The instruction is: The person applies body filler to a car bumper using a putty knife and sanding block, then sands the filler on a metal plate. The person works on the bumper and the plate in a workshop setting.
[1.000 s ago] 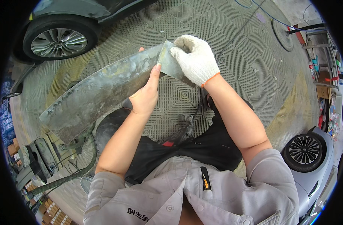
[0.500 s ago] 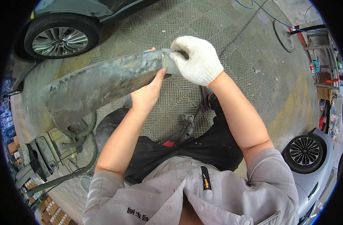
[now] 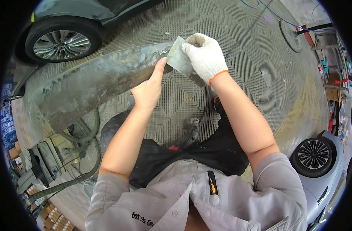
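A long, slightly curved grey panel (image 3: 95,79), smeared with pale and dark patches, stretches away to the left. My bare left hand (image 3: 149,86) is closed on it near its right end, thumb along the upper face and fingers mostly hidden beneath. My right hand (image 3: 204,56), in a white knit glove with an orange cuff, pinches a flat rectangular grey plate (image 3: 177,57). That plate sits tilted against the panel's right end, close to my left thumb. A dark and whitish smear marks the panel beside it.
A dark car's wheel (image 3: 62,45) stands at upper left, and a light car's wheel (image 3: 313,158) at lower right. A boxy machine (image 3: 49,159) with thick hoses (image 3: 92,154) is at lower left. Patterned grating (image 3: 256,88) covers the floor; a cable (image 3: 249,31) crosses it at upper right.
The small plate in my right hand has turned and its upper corner has risen. The long panel has shifted slightly left, and my left fingertips beyond its far edge are now hidden.
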`<state>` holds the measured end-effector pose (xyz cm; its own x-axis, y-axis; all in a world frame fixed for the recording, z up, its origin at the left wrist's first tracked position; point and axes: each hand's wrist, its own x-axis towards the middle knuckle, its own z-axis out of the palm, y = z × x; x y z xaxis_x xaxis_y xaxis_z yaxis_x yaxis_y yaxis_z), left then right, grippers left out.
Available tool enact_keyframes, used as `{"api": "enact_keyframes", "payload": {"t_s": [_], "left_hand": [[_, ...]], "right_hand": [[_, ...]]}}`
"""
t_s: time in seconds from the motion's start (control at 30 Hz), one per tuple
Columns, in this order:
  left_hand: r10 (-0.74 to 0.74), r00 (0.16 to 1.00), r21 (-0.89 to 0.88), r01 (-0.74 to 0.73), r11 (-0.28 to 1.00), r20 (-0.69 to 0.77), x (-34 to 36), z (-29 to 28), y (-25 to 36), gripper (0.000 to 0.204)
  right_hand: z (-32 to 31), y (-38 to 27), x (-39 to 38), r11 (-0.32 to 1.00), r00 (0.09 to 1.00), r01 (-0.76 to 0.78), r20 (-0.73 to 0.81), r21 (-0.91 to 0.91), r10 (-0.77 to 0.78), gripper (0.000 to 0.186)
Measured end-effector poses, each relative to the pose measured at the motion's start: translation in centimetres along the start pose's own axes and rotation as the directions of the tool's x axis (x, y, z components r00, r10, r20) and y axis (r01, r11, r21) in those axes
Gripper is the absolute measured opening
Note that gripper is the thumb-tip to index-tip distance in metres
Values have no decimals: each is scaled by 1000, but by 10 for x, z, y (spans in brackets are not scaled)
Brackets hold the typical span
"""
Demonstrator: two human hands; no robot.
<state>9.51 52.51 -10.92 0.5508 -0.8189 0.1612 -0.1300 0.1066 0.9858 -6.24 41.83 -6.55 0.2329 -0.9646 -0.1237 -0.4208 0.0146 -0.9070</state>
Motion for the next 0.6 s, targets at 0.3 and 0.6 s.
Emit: {"api": "enact_keyframes", "payload": {"t_s": [0.3, 0.6], "left_hand": [[262, 964, -45, -260, 965, 40, -1, 3, 2, 46], [235, 970, -78, -230, 970, 62, -1, -2, 0, 48]], "right_hand": [[-1, 0, -6, 985, 998, 50, 24, 163, -54, 32], [3, 0, -8, 981, 991, 131, 17, 141, -135, 29]]}}
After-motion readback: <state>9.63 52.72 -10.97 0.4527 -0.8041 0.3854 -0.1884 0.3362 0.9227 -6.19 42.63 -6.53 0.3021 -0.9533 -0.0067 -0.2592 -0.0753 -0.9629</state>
